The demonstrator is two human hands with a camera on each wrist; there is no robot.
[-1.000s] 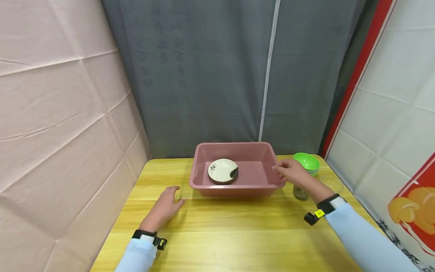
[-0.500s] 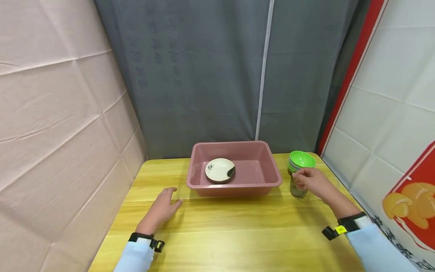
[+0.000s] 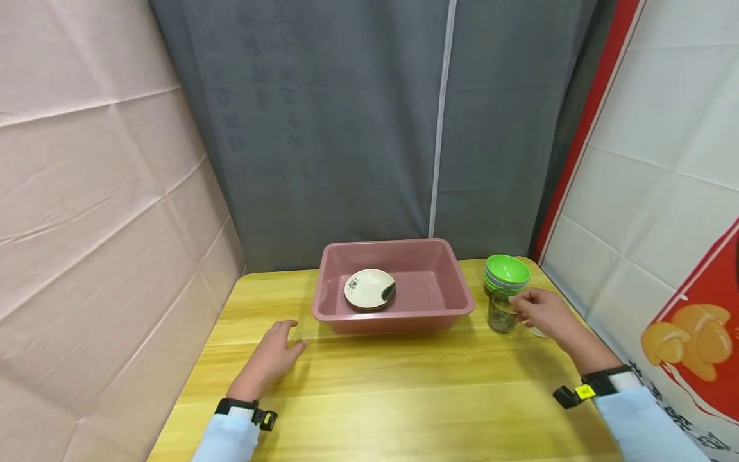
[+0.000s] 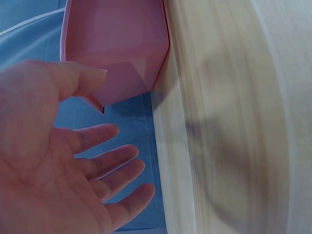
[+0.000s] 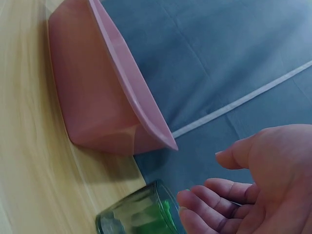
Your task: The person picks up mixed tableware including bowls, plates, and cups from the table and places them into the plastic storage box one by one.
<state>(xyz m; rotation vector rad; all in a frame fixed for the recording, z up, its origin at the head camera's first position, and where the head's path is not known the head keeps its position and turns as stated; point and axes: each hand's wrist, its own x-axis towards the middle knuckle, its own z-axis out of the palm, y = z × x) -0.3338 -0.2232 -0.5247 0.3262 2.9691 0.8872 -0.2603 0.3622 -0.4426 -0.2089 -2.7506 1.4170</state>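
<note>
My right hand is beside a dark-tinted drinking glass, its fingertips close to the rim. In the right wrist view the fingers are loosely bent, with the thumb held apart and nothing between them. Behind the glass stands a stack of bowls, green on top. My left hand hovers over the wooden table with fingers spread and relaxed, holding nothing. A pink plastic basin sits between the hands toward the back, with a small stack of white plates in its left part.
A grey curtain hangs just behind the table. Pale cloth borders the left side and a white printed sheet the right. A pale curved edge, mostly hidden, shows beneath the right hand.
My right hand has moved from the basin's right rim across to the glass, further right. The left hand stays nearly still. The whole view has shifted slightly.
</note>
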